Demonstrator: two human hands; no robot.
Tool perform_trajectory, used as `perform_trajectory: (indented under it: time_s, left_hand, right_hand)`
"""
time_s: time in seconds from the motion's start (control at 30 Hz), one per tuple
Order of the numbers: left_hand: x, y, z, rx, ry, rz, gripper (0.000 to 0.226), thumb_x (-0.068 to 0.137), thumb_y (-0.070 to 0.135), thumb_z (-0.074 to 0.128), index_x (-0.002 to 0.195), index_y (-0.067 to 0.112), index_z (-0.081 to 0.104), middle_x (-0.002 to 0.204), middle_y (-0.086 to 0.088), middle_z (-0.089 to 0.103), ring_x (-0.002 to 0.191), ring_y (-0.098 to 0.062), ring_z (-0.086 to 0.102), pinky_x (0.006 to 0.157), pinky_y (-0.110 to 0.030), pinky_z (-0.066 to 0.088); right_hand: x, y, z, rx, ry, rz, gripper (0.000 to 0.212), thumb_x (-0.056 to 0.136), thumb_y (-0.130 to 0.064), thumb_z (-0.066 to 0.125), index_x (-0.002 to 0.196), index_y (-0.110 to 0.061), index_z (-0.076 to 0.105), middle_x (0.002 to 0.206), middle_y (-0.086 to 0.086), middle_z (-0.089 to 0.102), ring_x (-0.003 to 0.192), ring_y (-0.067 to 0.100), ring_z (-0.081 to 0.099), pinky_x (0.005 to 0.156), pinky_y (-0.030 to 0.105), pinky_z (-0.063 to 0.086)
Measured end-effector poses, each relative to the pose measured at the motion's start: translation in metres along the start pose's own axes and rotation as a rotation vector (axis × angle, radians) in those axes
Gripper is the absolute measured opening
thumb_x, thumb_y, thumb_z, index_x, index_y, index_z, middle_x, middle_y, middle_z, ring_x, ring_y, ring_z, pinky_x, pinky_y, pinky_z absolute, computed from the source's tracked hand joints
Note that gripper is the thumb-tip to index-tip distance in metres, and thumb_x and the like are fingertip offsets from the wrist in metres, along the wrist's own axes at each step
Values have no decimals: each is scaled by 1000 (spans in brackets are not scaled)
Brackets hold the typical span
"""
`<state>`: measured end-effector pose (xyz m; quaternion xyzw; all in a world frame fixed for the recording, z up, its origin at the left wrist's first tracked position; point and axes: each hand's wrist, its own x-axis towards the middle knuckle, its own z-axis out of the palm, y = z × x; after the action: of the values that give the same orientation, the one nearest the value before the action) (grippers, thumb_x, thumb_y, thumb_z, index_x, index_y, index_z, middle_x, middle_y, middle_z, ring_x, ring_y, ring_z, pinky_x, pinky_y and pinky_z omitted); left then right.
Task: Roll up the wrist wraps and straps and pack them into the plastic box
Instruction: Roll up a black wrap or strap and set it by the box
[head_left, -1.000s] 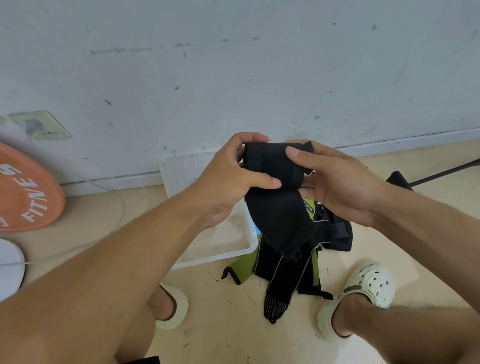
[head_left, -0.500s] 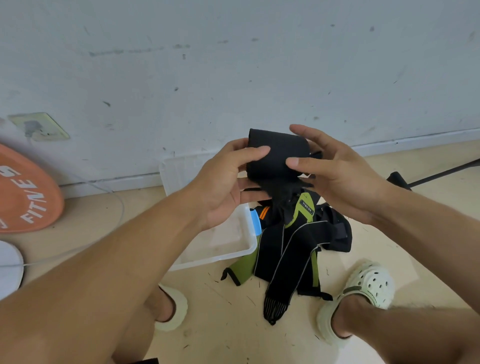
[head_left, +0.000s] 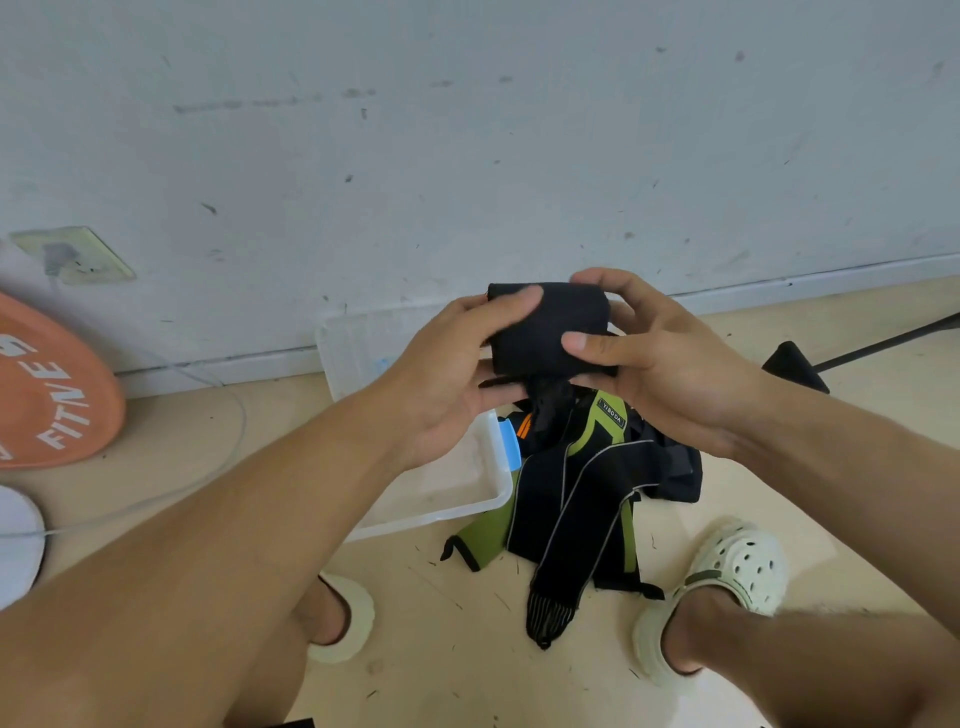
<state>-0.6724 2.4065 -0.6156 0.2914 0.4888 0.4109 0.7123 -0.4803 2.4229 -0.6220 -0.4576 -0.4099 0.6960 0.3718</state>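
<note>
both hands hold a black rolled wrap (head_left: 545, 325) in the air above the plastic box (head_left: 488, 499), its long axis running left to right. left hand (head_left: 447, 374) and right hand (head_left: 660, 364) each curl fingers around an end.

a black wrist wrap (head_left: 545, 327), rolled into a thick bundle, is held up in the air in the middle of the scene, with a short loose end dangling beneath it. the clear plastic box (head_left: 488, 499) sits open on the floor below and to the left, against the far wall, with a blue clip on its right side. just right of the box, touching it, lies a heap of unrolled straps (head_left: 587, 493), black with green panels and grey edging, one end trailing toward the near side.
</note>
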Motion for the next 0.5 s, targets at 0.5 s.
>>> perform_trajectory:
  time_s: [0.5]
  left_hand:
    - [-3,-22,-19,775,97,395,85,68,16,95,128,34,37,121,14,50,107,-6,61,75,-15,56]
  right_hand:
    - [-3,19,25,264,103,258,42,83,-27,79,121,-10,71,114,9,77,105,21,74,93,38,59]
